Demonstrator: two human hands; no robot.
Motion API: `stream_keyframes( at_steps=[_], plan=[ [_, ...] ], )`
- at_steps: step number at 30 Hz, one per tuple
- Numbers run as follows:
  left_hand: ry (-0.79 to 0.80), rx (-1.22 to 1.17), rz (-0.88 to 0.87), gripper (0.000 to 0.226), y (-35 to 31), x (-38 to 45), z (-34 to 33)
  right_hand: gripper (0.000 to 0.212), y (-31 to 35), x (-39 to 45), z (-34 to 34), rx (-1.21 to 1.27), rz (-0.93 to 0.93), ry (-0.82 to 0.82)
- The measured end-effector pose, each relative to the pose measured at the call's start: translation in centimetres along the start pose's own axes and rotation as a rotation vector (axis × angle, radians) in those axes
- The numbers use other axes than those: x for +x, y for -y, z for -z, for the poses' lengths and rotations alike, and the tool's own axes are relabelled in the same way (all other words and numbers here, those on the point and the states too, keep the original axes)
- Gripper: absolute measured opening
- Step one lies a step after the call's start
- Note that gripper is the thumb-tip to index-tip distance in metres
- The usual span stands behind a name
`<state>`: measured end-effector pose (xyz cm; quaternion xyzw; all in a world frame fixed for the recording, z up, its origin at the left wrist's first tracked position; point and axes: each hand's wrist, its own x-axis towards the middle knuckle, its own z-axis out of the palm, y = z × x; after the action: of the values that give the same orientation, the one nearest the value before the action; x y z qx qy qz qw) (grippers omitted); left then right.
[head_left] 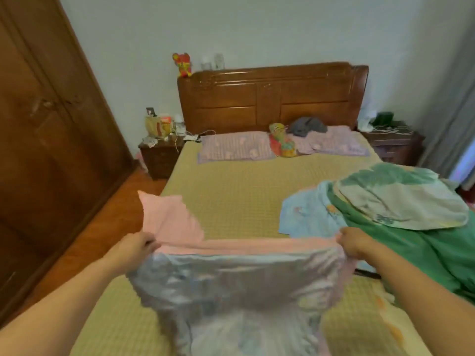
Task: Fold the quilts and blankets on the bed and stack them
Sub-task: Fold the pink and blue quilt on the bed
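At the far left of the frame a dark wooden wardrobe (51,119) stood beside the bed (231,201), whose yellow-green mat filled the middle. Just left of centre, low in the frame, the left hand (137,244) pinched one top corner of a thin quilt (231,283), fingers curled round the cloth. The quilt hung between both hands above the foot of the bed, pale blue-grey and shiny on the near face, pink on the far face, with a loose pink flap standing up beside the left hand. It looked light, soft and somewhat slippery, so it would likely sag and slide unless held at the corners along the top edge, as here. At centre right, the right hand (353,242) gripped the opposite corner in the same pinching way. Further right, a green blanket (424,253) lay in a loose heap with a floral quilt (401,199) on top and a light blue cover (308,214) beside it, all unfolded.
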<state>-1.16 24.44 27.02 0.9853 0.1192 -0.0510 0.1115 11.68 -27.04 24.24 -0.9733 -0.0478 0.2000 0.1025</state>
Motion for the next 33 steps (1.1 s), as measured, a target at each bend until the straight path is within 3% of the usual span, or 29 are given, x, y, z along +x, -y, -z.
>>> stream_keyframes(
  at_steps=[4, 10, 12, 15, 17, 19, 21, 24, 26, 27, 29, 31, 33],
  plan=[
    [-0.032, -0.156, 0.037, 0.037, -1.6, 0.9, 0.6, 0.014, -0.1, 1.6, 5.2, 0.325, -0.131, -0.464],
    [-0.064, -0.174, -0.085, 0.033, -5.0, 0.4, 3.2, 0.028, -0.8, 1.1, 11.6, 0.449, -0.275, -0.669],
    [0.053, -0.267, -0.151, 0.033, -7.1, -0.9, 4.7, 0.029, -2.2, 0.6, 14.0, 0.477, -0.361, -0.711],
    [0.417, -0.561, -0.158, 0.054, -8.6, -3.8, 4.7, 0.035, -4.7, -0.6, 15.6, 0.587, -0.506, -0.723],
    [0.516, -0.654, -0.167, 0.063, -8.5, -4.8, 3.2, 0.034, -6.0, -1.2, 14.9, 0.628, -0.511, -0.714],
    [0.42, -0.673, -0.166, 0.054, -8.6, -4.4, 1.0, 0.033, -6.8, -1.7, 13.8, 0.626, -0.506, -0.736],
    [0.221, -0.505, -0.204, 0.045, -9.6, -3.8, -0.6, 0.036, -6.6, -2.1, 13.0, 0.679, -0.454, -0.788],
    [0.07, -0.287, -0.455, 0.033, -13.6, -4.3, -1.6, 0.029, -2.8, -3.7, 13.2, 0.719, -0.227, -0.864],
    [0.037, -0.288, -0.636, 0.024, -17.3, -5.4, -1.1, 0.022, 1.9, -6.5, 12.7, 0.572, 0.126, -0.68],
    [0.018, -0.297, -0.712, 0.021, -19.4, -6.1, -0.6, 0.022, 4.5, -8.3, 11.9, 0.522, 0.339, -0.469],
    [0.003, -0.356, -0.789, 0.016, -22.0, -7.0, -0.2, 0.042, 8.4, -11.4, 9.3, 0.389, 0.617, 0.013],
    [0.032, -0.431, -0.76, 0.01, -22.7, -7.3, -0.3, 0.047, 9.6, -12.0, 6.2, 0.306, 0.686, 0.264],
    [0.055, -0.508, -0.69, 0.009, -22.1, -7.4, -0.9, 0.034, 8.7, -11.3, 5.2, 0.311, 0.665, 0.295]
  ],
)
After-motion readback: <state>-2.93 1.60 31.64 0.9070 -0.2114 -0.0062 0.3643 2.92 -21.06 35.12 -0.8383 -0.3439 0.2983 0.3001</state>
